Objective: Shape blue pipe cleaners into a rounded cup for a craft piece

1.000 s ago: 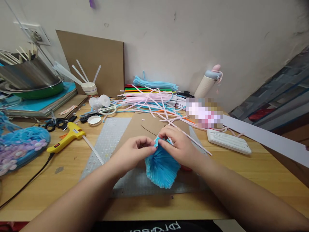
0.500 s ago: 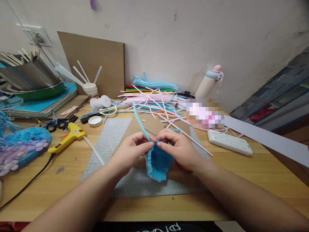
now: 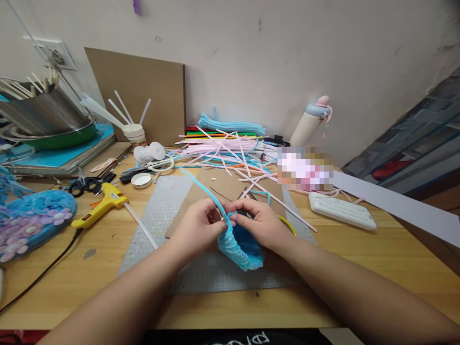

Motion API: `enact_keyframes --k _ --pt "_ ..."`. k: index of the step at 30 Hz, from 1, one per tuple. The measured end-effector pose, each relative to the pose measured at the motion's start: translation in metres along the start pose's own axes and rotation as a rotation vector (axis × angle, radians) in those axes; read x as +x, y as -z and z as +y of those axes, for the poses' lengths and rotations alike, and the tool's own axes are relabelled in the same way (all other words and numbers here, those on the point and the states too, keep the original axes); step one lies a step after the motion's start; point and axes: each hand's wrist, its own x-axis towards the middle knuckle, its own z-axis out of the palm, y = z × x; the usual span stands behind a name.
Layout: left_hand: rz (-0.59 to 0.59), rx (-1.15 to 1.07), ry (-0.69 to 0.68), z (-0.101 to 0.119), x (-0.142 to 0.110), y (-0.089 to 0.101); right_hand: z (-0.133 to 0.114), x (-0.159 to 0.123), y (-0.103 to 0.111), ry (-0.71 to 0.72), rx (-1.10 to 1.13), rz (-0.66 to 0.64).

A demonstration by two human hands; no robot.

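Observation:
My left hand (image 3: 199, 225) and my right hand (image 3: 260, 223) meet over the middle of the desk, both pinched on a blue woven pipe-cleaner piece (image 3: 240, 250) that hangs below them. A loose blue pipe cleaner (image 3: 203, 188) runs from the pinch up and to the left. The fingers of both hands are closed on the top edge of the piece. Under the hands lie a brown cardboard sheet (image 3: 223, 184) and a grey cutting mat (image 3: 163, 208).
A yellow glue gun (image 3: 100, 203) with its black cord lies left of the mat, with scissors (image 3: 84, 184) behind it. A heap of pink, blue and coloured pipe cleaners (image 3: 228, 146) fills the back. A white device (image 3: 341, 211) lies right, a blue flowered piece (image 3: 30, 223) far left.
The blue piece has turned from hanging flat and fanned to a curled, tilted shape. A long blue pipe cleaner has come up from the pinch and swung to the left.

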Motion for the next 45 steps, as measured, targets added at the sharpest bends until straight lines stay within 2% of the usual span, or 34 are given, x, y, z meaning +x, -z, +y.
enact_keyframes --k 3,5,10,13,16,20,23,26,28,30,31,33,36,39,41,45 --pt "0.091 0.294 -0.202 -0.001 -0.002 0.0 0.0 0.001 0.001 -0.004 0.038 -0.06" --pt "0.119 0.408 -0.29 0.0 -0.003 0.001 0.0 0.001 0.002 0.014 0.07 -0.105" --pt "0.166 0.459 -0.421 -0.001 -0.004 0.002 0.0 0.001 0.004 -0.001 0.202 -0.169" --pt "0.184 0.502 -0.481 0.0 -0.005 0.003 0.0 0.002 0.007 -0.072 0.242 -0.202" --pt "0.141 0.537 -0.478 0.004 -0.006 0.005 0.0 0.003 0.013 -0.197 0.368 -0.31" --pt "-0.037 0.43 -0.507 0.011 -0.006 0.009 0.006 0.006 0.013 -0.429 0.68 -0.553" --pt "-0.067 0.275 -0.435 0.014 -0.005 0.008 0.013 0.007 0.001 -0.491 0.886 -0.67" --pt "-0.04 0.165 -0.363 0.013 -0.004 0.004 0.017 0.006 -0.011 -0.589 0.99 -0.639" --pt "-0.032 0.102 -0.335 0.012 -0.004 0.002 0.017 0.005 -0.012 -0.705 1.008 -0.655" --pt "-0.036 -0.021 -0.247 0.011 -0.005 0.001 0.016 0.006 -0.006 -0.746 0.971 -0.684" --pt "-0.04 -0.101 -0.185 0.01 -0.005 0.0 0.015 0.007 -0.002 -0.729 0.952 -0.67" --pt "-0.064 -0.246 -0.082 0.01 -0.005 0.001 0.013 0.009 0.009 -0.668 0.935 -0.548" --pt "-0.1 -0.268 0.009 0.011 -0.005 0.002 0.011 0.011 0.021 -0.539 0.887 -0.401" --pt "-0.086 -0.16 0.103 0.012 -0.004 0.002 0.003 0.007 0.026 -0.361 0.633 -0.415" --pt "-0.086 -0.173 0.178 0.011 -0.003 0.002 -0.004 0.002 0.026 -0.286 0.466 -0.397" --pt "-0.224 -0.412 0.391 0.007 -0.003 0.006 -0.013 -0.003 0.023 -0.295 0.457 -0.355"
